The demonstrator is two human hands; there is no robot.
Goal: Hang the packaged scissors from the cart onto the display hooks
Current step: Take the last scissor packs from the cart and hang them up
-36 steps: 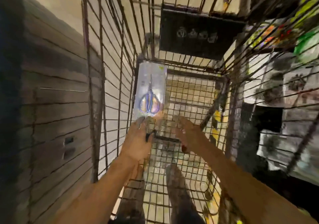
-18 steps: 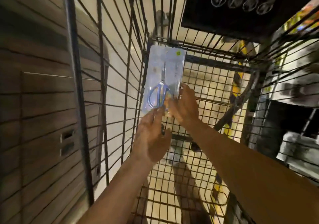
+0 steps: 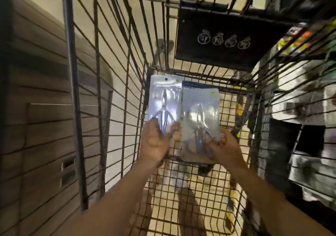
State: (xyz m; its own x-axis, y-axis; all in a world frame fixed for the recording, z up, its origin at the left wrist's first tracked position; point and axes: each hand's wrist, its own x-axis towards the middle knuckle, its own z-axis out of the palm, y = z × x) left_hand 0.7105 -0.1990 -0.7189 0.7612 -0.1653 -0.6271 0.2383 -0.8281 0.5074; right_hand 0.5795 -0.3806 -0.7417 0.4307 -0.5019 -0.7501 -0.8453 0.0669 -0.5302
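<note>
Gripping one clear plastic scissors packet in the left hand, another packet in the right hand, above the black wire cart; none hung yet.

**Two packs held inside the cart**

My left hand holds the left scissors pack, my right hand the right scissors pack, side by side and overlapping, inside the cart. Wall panel left; sign plate beyond, up front.

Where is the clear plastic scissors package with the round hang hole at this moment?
In the head view, the clear plastic scissors package is left of centre inside the wire cart, held at its bottom by the left hand, beside a second package.
</note>
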